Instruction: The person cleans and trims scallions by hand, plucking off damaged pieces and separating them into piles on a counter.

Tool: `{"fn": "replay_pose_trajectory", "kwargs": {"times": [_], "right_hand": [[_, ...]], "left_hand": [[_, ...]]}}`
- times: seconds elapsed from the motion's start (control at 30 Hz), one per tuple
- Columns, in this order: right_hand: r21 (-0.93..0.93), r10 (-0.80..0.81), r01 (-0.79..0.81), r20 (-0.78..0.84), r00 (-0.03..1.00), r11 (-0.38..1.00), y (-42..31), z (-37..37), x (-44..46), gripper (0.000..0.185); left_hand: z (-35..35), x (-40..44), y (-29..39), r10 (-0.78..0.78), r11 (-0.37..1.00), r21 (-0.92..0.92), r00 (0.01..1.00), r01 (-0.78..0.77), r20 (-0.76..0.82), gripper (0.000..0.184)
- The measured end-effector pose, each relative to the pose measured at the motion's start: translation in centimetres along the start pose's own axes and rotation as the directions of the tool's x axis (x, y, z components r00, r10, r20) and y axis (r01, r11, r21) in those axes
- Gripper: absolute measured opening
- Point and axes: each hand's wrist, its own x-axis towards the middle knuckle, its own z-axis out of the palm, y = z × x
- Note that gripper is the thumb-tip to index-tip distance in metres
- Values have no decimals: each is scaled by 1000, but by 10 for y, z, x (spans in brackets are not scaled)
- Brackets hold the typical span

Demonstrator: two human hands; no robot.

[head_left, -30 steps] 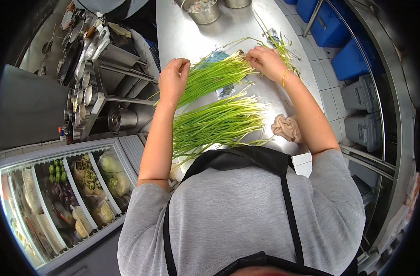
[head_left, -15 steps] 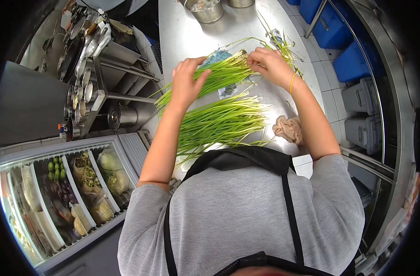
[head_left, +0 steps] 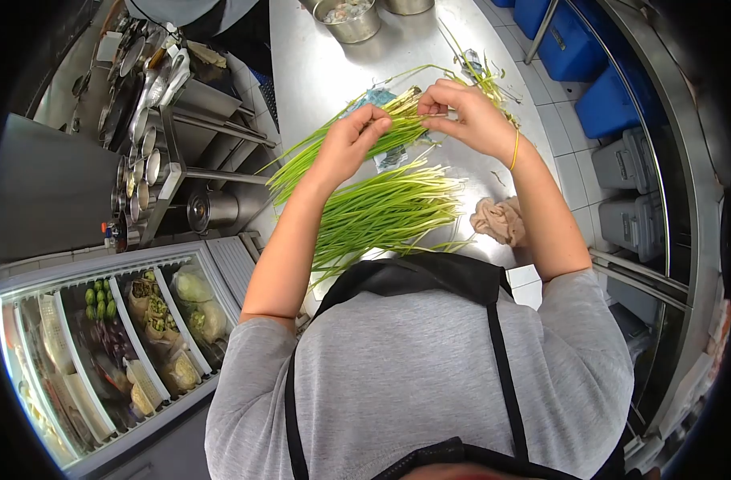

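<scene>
Two piles of long green stalks with pale ends lie on the steel table [head_left: 309, 48]. My left hand [head_left: 353, 140] is closed in a pinch over the upper pile [head_left: 301, 164], on what looks like a thin stalk. Close to its right, my right hand [head_left: 461, 116] pinches at the pale ends, apparently on the same stalk; the fingertips partly hide it. Nearer my body is the lower pile [head_left: 381, 212], touched by neither hand. A blue crumpled wrapper [head_left: 373, 98] shows beneath the upper pile.
Metal pots [head_left: 353, 24] stand at the table's far end. Loose trimmings [head_left: 485, 76] lie beyond my right hand, and a brown cloth [head_left: 499, 222] by my right forearm. Left are a pan rack [head_left: 172, 152] and a chest freezer [head_left: 209, 276]; right, blue bins [head_left: 569, 44].
My left hand has moved right along the upper pile toward my right hand, and its fingers have closed. My right hand has shifted slightly left.
</scene>
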Motion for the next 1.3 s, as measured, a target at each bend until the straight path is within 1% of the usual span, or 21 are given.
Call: {"fn": "replay_pose_trajectory", "kwargs": {"times": [0.1,0.17,0.2,0.27,0.3,0.37,0.4,0.47,0.5,0.53,0.67,0.73,0.8,0.83,0.97,1.03,1.07,1.13,1.17,1.23,1.3], "right_hand": [[-56,-46,44,-29,999,997,-4,10,4,13],[-212,-83,72,-43,996,975,-2,17,6,13],[-213,-84,73,-43,996,974,-2,18,6,13],[6,7,-6,-97,995,1000,-1,20,7,14],[6,5,-4,-96,995,1000,3,21,8,14],[112,15,16,-270,963,994,15,21,6,14],[112,15,16,-269,963,994,21,19,4,14],[113,150,-116,-359,921,987,33,11,-2,15],[63,199,-188,-328,923,980,32,5,-5,13],[63,201,-191,-328,923,980,33,5,-6,13],[12,40,-38,-265,963,999,15,12,-3,13],[18,-24,29,-233,972,999,2,21,1,12],[-345,-189,124,-160,969,930,0,29,4,10],[-265,-81,51,-104,991,963,-1,31,5,8],[-294,-167,119,-143,975,948,2,31,4,6],[-25,-96,93,-228,969,995,14,29,2,5],[-26,-96,93,-227,969,995,19,25,0,5],[-188,-59,-8,-346,936,982,32,14,-8,6],[-187,-59,-7,-346,936,982,41,7,-12,6],[-296,91,-222,-397,913,929,56,-7,-21,8],[-321,138,-273,-386,912,907,61,-17,-29,9]], "left_hand": [[3,-2,8,64,990,131,994,-52,-88,17],[7,-4,12,111,979,181,987,-89,-115,16],[8,-5,13,130,974,201,984,-104,-121,15],[8,-5,11,149,968,222,980,-117,-130,14],[8,-5,8,111,979,189,984,-83,-142,14],[8,-6,-2,71,987,153,986,-47,-153,14],[6,-7,-7,47,993,110,986,-30,-158,14],[3,-8,-16,24,998,67,987,-13,-160,14],[2,-10,-17,16,999,40,985,-9,-169,14],[2,-11,-19,6,1000,12,984,-4,-178,14],[7,-10,-19,18,1000,27,985,-13,-172,14],[11,-7,-13,85,992,112,979,-65,-185,15],[11,-7,-4,50,985,174,986,-23,-156,14],[11,-8,0,11,972,233,991,20,-131,13],[10,-13,7,22,970,242,991,11,-132,13],[10,-14,6,50,957,289,988,-6,-144,13],[10,-14,1,51,958,288,988,-7,-144,13],[8,-14,-10,129,973,215,967,-81,-220,15],[6,-15,-13,129,973,215,967,-80,-221,15],[4,-18,-14,56,981,192,978,-16,-203,14],[4,-19,-12,31,993,122,979,-7,-201,14]]}}
